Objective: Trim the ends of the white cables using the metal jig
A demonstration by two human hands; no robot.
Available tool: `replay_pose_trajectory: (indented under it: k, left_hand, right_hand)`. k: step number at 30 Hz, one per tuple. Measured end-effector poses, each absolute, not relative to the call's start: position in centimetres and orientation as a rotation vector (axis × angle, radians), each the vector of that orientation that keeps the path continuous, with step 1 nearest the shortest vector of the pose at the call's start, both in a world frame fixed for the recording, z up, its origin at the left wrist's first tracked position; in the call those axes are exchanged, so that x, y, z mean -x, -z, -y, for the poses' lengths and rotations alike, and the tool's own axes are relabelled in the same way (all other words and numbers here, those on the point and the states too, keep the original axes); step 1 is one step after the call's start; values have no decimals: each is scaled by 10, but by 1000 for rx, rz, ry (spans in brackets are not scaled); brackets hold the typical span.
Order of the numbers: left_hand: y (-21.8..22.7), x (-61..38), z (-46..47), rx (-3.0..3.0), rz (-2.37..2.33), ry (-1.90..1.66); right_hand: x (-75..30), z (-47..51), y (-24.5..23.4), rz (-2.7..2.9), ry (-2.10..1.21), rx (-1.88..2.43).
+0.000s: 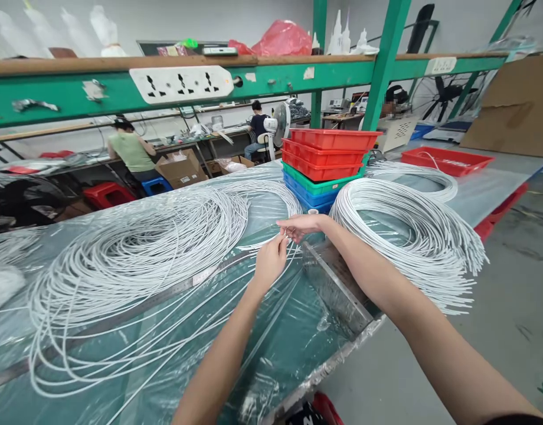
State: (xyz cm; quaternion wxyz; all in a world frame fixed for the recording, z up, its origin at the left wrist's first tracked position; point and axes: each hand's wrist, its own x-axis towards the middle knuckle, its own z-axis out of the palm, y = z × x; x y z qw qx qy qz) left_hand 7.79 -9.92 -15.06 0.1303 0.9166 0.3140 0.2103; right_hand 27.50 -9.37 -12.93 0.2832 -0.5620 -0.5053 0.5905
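Over the counter (293, 336), in from its near edge, the left hand (271, 258) pinches a white cable (286, 237) beside the right hand (298, 226), whose curled fingers' grip I cannot tell, and a loose coil (165, 251) spreads toward the left edge.

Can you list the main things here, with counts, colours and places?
Table: one, green under clear plastic, foreground
Cable coils: several, white, on table
Ruler: one, grey, left on table
Metal box: one, grey, table's near edge
Tray stack: one, red, green and blue, centre
Loose tray: one, red, table's right
Shelf: one, brown and green, above
Socket strips: two, white, on shelf
Bottles: several, white, on shelf
Stools: two, red and blue, left
Co-workers: at least two, green and dark tops, background
Left hand: one, bare, centre
Right hand: one, bare, beside left hand
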Motion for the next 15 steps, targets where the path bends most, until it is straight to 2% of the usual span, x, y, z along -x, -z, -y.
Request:
replay_pose_trajectory:
  k: [3, 9, 15]
  left_hand:
    - [148, -97, 81, -2729, -940, -498]
    - [146, -108, 81, -2801, -1063, -397]
    - [145, -98, 83, -2779, -1197, -351]
  right_hand:
    - [-273, 94, 133, 1360, -1637, 1503]
    - [-275, 95, 141, 1421, -1552, 1952]
    - [-270, 98, 142, 1499, -1615, 1609]
